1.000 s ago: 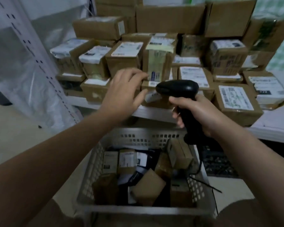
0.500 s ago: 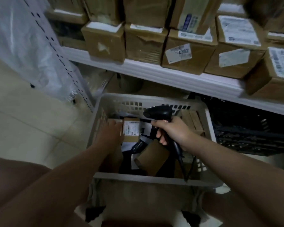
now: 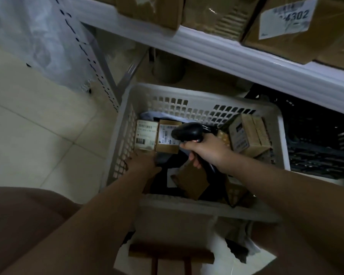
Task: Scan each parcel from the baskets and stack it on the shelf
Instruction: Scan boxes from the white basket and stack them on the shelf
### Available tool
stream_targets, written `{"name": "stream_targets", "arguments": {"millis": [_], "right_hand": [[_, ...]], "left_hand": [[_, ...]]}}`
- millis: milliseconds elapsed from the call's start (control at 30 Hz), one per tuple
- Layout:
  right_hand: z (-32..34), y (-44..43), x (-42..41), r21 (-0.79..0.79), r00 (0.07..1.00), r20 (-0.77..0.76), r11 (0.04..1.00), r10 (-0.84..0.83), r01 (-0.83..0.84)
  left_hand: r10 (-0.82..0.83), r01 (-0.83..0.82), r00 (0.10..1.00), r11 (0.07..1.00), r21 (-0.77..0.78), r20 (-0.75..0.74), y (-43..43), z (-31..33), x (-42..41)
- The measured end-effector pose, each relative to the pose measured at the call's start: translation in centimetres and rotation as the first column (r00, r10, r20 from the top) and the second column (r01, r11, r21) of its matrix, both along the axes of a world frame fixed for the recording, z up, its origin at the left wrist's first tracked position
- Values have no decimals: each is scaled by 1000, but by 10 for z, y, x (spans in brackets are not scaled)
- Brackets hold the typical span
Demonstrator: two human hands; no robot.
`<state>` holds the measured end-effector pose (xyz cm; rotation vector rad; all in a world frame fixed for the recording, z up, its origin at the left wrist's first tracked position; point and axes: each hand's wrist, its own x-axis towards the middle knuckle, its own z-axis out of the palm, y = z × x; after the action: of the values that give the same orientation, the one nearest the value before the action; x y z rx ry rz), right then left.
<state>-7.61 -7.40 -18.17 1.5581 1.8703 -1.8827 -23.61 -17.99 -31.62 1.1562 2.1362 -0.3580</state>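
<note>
Vs 1 s ago: left hand [image 3: 145, 161] is off the shelf stack and down in the basket [image 3: 207, 209]; vs 0.5 s ago it sits lower, just under the two labelled parcels at the basket's left wall; view has tipped down, so the shelf boxes are now cut off at frame top. Right hand [image 3: 205, 149] still grips the scanner [image 3: 187, 132], fingers wrapped round the handle, a small red glow just above the forefinger; the scanner head now overlaps the right edge of the 2nd labelled parcel [image 3: 168, 135].

Parcels to scan are still in the basket, frame centre: 1st labelled parcel [image 3: 146, 134] and the 2nd stand side by side, touching, both brown cardboard w/ white barcode labels facing up; a plain brown box [image 3: 193, 181] lies tilted below the right hand; a taller carton [image 3: 246, 133] leans at the basket's right. Basket is pale plastic, rectangular, walls perforated w/ square holes. Shelf edge [image 3: 246, 62] is white and rounded, running diagonally across the upper right; the box on it [image 3: 286, 20] carries a white label reading 4302. Black lattice crate [image 3: 316, 143] at mid right; crinkled clear plastic sheet [image 3: 28, 26] at upper left; pale floor tiles [image 3: 28, 126].

Left-hand fingers are buried among dark items, can't tell if apart or closed; label text is too blurred to read; basket bottom is mostly in shadow.
</note>
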Motion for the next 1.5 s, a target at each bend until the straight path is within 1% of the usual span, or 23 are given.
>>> {"name": "stream_targets", "arguments": {"millis": [67, 133, 267, 300, 367, 467, 567, 600, 700, 767, 833, 900, 967, 1067, 1167, 1300, 1400, 1500], "right_hand": [[-3, 1, 0, 2, 1000, 11, 1000, -13, 13], [-4, 2, 2, 4, 999, 12, 999, -36, 36], [3, 3, 6, 4, 998, -7, 998, -66, 66], [6, 3, 6, 0, 997, -17, 998, -69, 69], [16, 4, 5, -8, 997, -43, 998, -70, 70], [40, 4, 4, -11, 989, -123, 997, -79, 78], [73, 2, 10, 70, 975, -209, 993, -76, 92], [85, 1, 14, 100, 970, -234, 991, -67, 92], [122, -2, 28, 134, 945, -319, 983, -73, 122], [143, -3, 39, 156, 925, -370, 976, -85, 152], [158, -2, 53, 207, 907, -406, 956, -108, 207], [166, 1, 66, 226, 887, -436, 935, -154, 273], [167, 5, 78, 211, 865, -458, 921, -202, 327], [164, 9, 86, 202, 836, -479, 894, -267, 401], [162, 7, 90, 185, 800, -519, 875, -300, 448], [159, 1, 92, 37, 732, -589, 893, -343, 448], [153, -1, 90, -75, 700, -612, 908, -368, 412], [151, 0, 88, -99, 668, -638, 901, -383, 422]], "left_hand": [[8, -9, 999, 1000, -12, -44, 1, 16, 3], [2, -4, 997, 1000, -26, -75, 2, 17, 3], [13, -13, 999, 1000, -9, -36, -1, 26, 5], [23, -22, 1000, 1000, 19, -6, -1, 32, 7], [63, -71, 996, 987, 145, 59, 3, 48, 11], [102, -141, 986, 931, 336, 132, 24, 88, 13], [59, -155, 973, 885, 439, 225, 44, 137, 12], [50, -162, 970, 861, 482, 236, 48, 153, 9], [28, -147, 976, 814, 562, 215, 49, 196, -5], [30, -193, 958, 804, 563, 285, 40, 242, -4], [-25, -207, 926, 800, 563, 376, 37, 276, -7], [-77, -211, 908, 764, 609, 411, 33, 297, -11], [-80, -249, 893, 733, 633, 444, 29, 303, -14], [-103, -336, 826, 701, 629, 555, 20, 291, -9], [-153, -349, 792, 681, 644, 591, 18, 280, 1], [-222, -363, 760, 635, 682, 611, 19, 275, 11], [-260, -365, 719, 648, 669, 645, 17, 273, 15], [-271, -349, 688, 690, 634, 673, 16, 275, 18]]}}
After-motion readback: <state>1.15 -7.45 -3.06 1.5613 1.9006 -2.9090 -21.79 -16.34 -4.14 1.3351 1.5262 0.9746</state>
